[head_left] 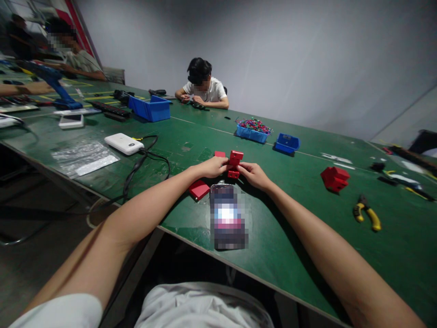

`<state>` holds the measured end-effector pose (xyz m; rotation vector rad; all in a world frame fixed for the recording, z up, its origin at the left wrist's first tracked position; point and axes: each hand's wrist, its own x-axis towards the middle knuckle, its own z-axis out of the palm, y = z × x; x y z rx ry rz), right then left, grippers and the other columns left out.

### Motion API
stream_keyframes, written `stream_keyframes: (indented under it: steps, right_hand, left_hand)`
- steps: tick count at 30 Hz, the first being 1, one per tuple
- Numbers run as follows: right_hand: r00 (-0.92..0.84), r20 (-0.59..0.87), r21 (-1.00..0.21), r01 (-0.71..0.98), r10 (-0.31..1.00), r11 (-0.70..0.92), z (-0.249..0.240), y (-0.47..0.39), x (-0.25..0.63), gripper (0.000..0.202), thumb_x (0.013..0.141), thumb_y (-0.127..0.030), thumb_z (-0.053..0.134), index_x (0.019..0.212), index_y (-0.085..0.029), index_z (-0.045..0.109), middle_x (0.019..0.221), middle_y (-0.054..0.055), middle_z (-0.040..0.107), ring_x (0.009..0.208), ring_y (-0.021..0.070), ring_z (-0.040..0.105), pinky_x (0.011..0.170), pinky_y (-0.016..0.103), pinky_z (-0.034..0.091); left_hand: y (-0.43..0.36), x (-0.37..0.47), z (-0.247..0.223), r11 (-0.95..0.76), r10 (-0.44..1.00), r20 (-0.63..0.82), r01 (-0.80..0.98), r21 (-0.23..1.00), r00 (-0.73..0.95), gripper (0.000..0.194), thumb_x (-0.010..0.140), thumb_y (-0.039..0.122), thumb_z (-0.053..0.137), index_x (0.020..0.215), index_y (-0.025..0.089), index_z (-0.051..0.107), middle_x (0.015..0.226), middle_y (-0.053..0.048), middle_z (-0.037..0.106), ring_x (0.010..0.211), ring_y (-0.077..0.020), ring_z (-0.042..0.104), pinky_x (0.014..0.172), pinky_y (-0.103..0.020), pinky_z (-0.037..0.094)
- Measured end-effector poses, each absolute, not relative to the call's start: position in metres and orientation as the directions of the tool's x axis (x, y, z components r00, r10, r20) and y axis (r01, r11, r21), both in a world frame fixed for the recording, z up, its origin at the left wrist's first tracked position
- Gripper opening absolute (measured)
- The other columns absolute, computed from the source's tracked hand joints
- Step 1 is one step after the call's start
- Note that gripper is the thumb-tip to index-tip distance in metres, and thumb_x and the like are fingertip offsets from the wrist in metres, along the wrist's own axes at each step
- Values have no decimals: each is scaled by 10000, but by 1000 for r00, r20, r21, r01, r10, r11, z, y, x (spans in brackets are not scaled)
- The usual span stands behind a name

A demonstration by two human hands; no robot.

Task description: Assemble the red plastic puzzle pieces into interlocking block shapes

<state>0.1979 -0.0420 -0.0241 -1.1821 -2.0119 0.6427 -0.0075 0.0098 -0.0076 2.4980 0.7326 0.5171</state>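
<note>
A: Centre of frame?
B: Block (235, 157), red, one. Left hand (216, 167): fingers pinched on its left side. Right hand (253, 175): fingers pinched on its right.

A: Close by, in the way?
B: Phone (228, 218), one, screen lit, flat below the block, between the forearms. Case (199, 190), red, one, beside the left forearm. Slab (219, 154), red, partly hidden behind the left hand.

A: Left of frame?
B: Power bank (121, 143), white; black cable (128, 180) passing behind the left forearm. Clear bag (83, 157), flat. Upper left: drill (60, 89), blue; bin (150, 109), blue.

A: Upper centre?
B: Co-worker (215, 91), seated, head bowed. Tray (251, 135), blue, heaped with coloured wires (253, 124); just right of it, small bin (287, 143), blue.

A: Right of frame?
B: Red cluster (334, 178), one. Below it, pliers (375, 221), yellow-handled, jaws toward the cluster.
</note>
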Motion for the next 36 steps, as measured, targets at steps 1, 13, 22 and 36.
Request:
stream_keyframes:
  steps: [1, 13, 22, 36]
  right_hand:
    - [-332, 322, -710, 535, 887, 458, -24, -42, 198, 407, 898, -423, 470, 1118, -163, 692, 1034, 49, 728, 898, 236, 671, 829, 335, 497]
    - [-332, 327, -703, 540, 885, 463, -27, -40, 200, 402, 904, -425, 467, 1137, -177, 682, 1051, 44, 724, 929, 237, 666, 849, 334, 486]
    - [-329, 327, -702, 543, 886, 461, -26, -42, 198, 399, 900, -428, 473, 1138, -186, 683, 1066, 43, 722, 948, 239, 665, 853, 332, 493]
    - [-333, 339, -690, 548, 880, 473, -26, -41, 198, 398, 905, -424, 467, 1148, -192, 680, 1064, 37, 723, 946, 246, 664, 864, 351, 490]
  left_hand:
    - [10, -7, -8, -739, 582, 214, 401, 541, 784, 364, 923, 299, 420, 1178, 101, 590, 1163, -132, 651, 1026, -218, 607, 914, -312, 442]
    - [11, -8, -8, -746, 575, 210, 402, 531, 791, 359, 929, 313, 410, 1151, 104, 599, 1148, -133, 656, 1009, -225, 613, 899, -326, 449]
    - [9, -7, -7, -739, 585, 210, 408, 537, 783, 344, 920, 304, 419, 1132, 113, 612, 1131, -128, 664, 990, -230, 616, 886, -331, 454]
    - [10, -7, -9, -746, 569, 222, 384, 544, 792, 344, 924, 299, 411, 1123, 113, 620, 1117, -126, 670, 969, -222, 618, 881, -326, 453]
